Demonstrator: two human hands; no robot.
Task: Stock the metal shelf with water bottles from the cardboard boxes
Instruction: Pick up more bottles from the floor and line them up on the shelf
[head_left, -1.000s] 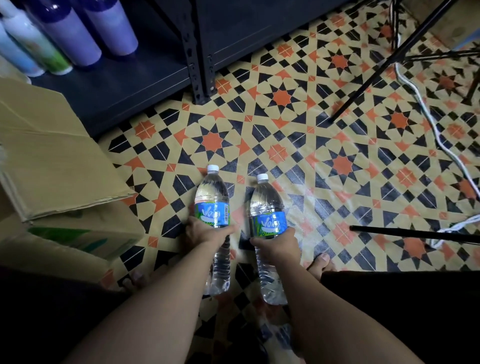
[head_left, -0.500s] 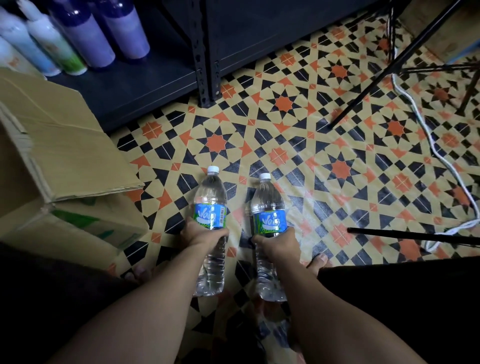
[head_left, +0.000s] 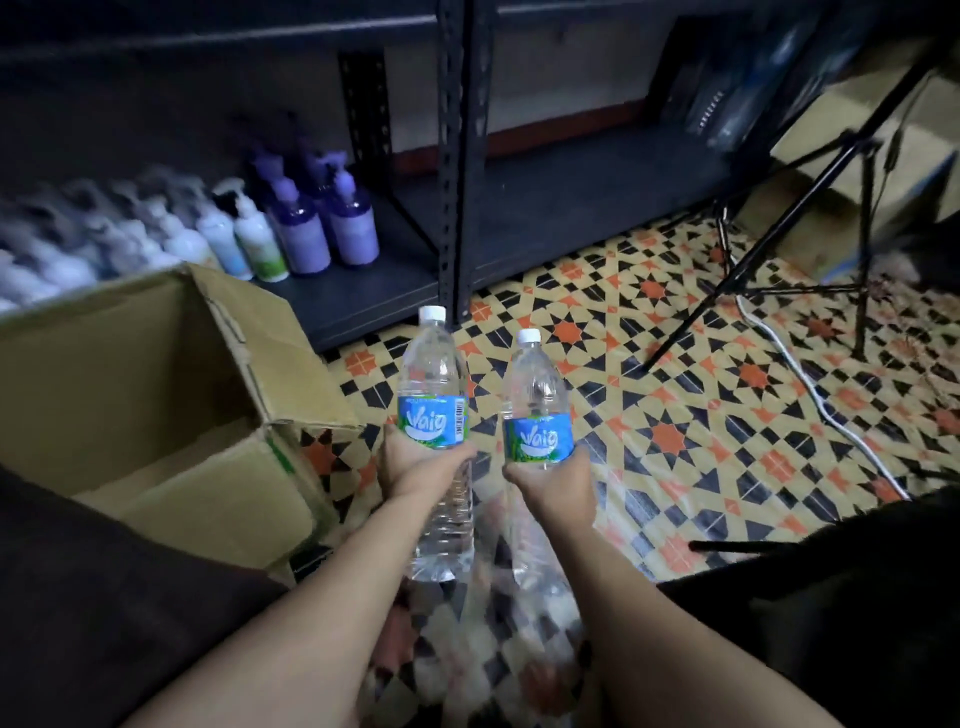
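My left hand (head_left: 415, 462) curls around one water bottle (head_left: 434, 384) at its blue label and my right hand (head_left: 550, 478) grips a second water bottle (head_left: 537, 395) likewise, both caps up above the patterned floor (head_left: 691, 415). An open cardboard box (head_left: 156, 364) sits to my left; the metal shelf (head_left: 571, 218) ahead carries pump bottles (head_left: 311, 228).

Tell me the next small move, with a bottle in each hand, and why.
Probably carry both forward to the metal shelf, onto its lower board right of the upright post. The left hand grips the left bottle and the right hand the right bottle, both capped and upright; pump bottles already stand on the board left of that post.
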